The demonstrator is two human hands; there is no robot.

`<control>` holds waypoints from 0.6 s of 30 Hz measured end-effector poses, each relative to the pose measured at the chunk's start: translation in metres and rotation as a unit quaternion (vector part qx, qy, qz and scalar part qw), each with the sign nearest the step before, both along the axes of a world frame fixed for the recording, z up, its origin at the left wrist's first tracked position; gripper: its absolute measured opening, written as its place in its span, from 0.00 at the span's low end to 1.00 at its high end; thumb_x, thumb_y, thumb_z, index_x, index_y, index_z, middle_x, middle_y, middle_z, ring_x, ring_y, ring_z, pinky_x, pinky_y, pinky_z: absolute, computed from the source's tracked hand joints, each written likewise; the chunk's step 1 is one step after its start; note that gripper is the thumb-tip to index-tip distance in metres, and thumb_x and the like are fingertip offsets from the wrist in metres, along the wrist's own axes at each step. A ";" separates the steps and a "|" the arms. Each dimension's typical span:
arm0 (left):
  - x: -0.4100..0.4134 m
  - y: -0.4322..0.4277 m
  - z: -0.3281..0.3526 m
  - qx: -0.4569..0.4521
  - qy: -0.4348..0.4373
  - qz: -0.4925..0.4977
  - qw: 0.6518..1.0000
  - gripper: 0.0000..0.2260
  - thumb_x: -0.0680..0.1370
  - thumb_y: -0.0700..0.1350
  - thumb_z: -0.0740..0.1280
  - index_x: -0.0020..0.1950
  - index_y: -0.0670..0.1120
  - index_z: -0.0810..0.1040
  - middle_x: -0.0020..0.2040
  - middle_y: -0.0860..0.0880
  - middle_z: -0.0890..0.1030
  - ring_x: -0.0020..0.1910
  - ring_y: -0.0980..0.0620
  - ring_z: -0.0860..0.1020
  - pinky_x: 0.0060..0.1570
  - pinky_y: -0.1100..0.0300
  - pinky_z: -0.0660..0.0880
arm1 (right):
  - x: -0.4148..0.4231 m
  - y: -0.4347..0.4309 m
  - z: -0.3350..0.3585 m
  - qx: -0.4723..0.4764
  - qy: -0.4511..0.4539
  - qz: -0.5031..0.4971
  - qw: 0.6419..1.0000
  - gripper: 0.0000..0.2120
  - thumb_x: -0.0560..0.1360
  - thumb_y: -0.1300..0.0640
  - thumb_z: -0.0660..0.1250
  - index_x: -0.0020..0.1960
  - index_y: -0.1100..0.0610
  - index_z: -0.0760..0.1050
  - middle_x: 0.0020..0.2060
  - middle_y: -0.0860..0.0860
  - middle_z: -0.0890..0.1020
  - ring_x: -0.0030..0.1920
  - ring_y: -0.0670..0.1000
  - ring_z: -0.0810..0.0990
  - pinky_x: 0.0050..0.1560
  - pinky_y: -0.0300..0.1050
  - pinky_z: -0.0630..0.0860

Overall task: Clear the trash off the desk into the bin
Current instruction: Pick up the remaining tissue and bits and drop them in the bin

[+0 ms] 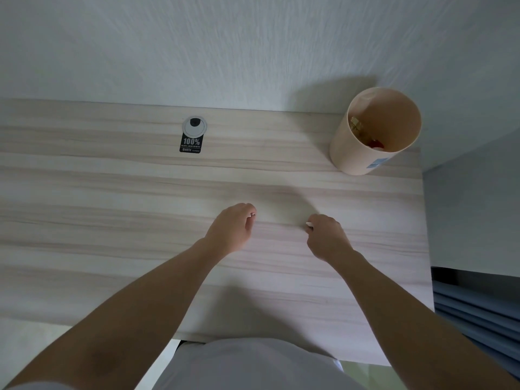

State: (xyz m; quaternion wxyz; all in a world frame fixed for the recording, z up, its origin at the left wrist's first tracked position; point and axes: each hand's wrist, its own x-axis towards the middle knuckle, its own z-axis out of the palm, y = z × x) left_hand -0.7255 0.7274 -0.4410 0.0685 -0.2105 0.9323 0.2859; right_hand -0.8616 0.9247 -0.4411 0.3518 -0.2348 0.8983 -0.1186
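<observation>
On the table [112, 192] before us, our left hand [232, 229] hovers with fingers curled, and whether it pinches anything we cannot tell; just right of it our right hand [327, 239] is curled too, a small white scrap [309, 224] showing at its fingertips. Farther right and well beyond both stands the bin [363, 159], upright and open, nearer our right hand, with trash inside

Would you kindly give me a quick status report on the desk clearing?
Left hand and right hand curled loosely over desk, contents unclear. Bin far right, trash inside. No loose trash visible; path clear.
</observation>
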 end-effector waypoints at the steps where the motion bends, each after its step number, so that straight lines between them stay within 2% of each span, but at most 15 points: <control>1: 0.001 0.000 0.002 0.001 0.002 0.003 1.000 0.05 0.76 0.38 0.61 0.45 0.45 0.76 0.40 0.50 0.78 0.38 0.47 0.75 0.40 0.52 0.74 | 0.000 0.002 0.000 -0.002 -0.001 -0.015 1.000 0.05 0.76 0.62 0.59 0.42 0.59 0.71 0.38 0.53 0.76 0.38 0.55 0.75 0.33 0.45 0.68; 6: 0.006 -0.005 0.013 -0.004 0.014 0.020 1.000 0.06 0.77 0.38 0.61 0.47 0.44 0.77 0.41 0.49 0.79 0.40 0.48 0.76 0.42 0.55 0.73 | 0.001 0.018 0.012 -0.017 0.012 -0.044 0.999 0.07 0.76 0.61 0.58 0.40 0.56 0.71 0.36 0.50 0.77 0.37 0.51 0.75 0.31 0.45 0.71; 14: 0.013 -0.011 0.052 -0.014 0.055 0.016 0.998 0.05 0.78 0.41 0.61 0.47 0.45 0.77 0.42 0.50 0.78 0.40 0.50 0.76 0.42 0.58 0.70 | 0.006 0.030 0.058 -0.070 0.070 -0.044 0.994 0.07 0.77 0.61 0.59 0.43 0.56 0.74 0.38 0.51 0.79 0.40 0.53 0.77 0.37 0.47 0.76; 18: 0.017 -0.010 0.074 -0.022 0.084 -0.002 0.996 0.05 0.78 0.41 0.61 0.46 0.45 0.77 0.40 0.50 0.77 0.39 0.50 0.74 0.43 0.56 0.71 | 0.018 0.031 0.083 -0.092 0.110 -0.045 0.989 0.06 0.77 0.60 0.60 0.44 0.56 0.74 0.41 0.51 0.78 0.42 0.53 0.76 0.41 0.48 0.76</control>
